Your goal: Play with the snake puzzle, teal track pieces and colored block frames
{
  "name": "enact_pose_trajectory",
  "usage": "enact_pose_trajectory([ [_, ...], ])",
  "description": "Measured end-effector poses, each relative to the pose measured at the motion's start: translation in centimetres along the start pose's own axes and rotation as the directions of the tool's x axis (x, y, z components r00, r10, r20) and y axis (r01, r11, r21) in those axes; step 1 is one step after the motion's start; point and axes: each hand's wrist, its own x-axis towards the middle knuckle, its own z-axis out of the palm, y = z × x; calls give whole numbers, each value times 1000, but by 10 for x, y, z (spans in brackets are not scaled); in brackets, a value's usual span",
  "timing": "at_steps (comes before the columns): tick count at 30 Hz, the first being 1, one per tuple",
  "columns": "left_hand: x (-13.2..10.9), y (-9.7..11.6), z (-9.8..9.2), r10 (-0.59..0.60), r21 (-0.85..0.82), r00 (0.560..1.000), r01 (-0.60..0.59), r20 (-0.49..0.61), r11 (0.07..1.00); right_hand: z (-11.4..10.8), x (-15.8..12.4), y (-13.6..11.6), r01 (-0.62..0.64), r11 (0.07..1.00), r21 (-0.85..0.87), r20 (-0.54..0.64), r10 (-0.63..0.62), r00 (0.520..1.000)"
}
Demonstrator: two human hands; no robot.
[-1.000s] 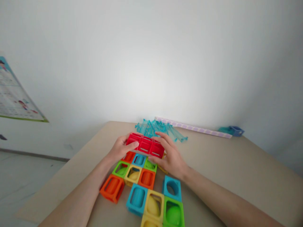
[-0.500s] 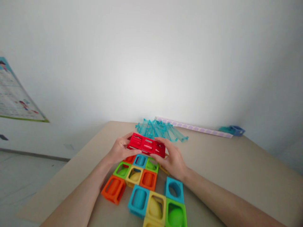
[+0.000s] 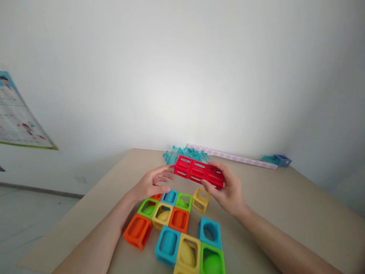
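A row of three joined red blocks with cut-out windows is held up above the table by my right hand, thumb in front and fingers behind its right end. My left hand is open beside the row's left end, fingers apart; whether a fingertip still touches the row I cannot tell. Below lie joined cube blocks in several colours, among them a yellow cube, an orange cube and a blue cube. A separate-looking yellow cube sits under my right hand.
Clear teal track-like pieces are heaped at the table's back edge. A purple-patterned strip runs along the wall to a dark blue block. A poster hangs at left above the tiled floor.
The red row has moved right and up in my right hand. My left hand has let go of its left end and opened. The yellow cube beneath has come into fuller view.
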Motion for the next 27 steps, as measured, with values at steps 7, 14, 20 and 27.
enact_pose_trajectory([
  [7,-1,-8,-7,-213,-55,951,231,222,972,-98,-32,86,-169,976,-136,166,191,968],
  [14,1,-31,-15,-251,-216,957,279,147,936,-130,-22,127,-83,950,-300,385,200,901],
  [20,13,-43,-14,-271,-272,961,275,54,922,-99,-12,81,75,929,-361,183,-8,983],
  [27,23,-47,-14,-301,-302,954,285,-7,910,-19,-33,-2,-70,995,-70,401,92,911],
])
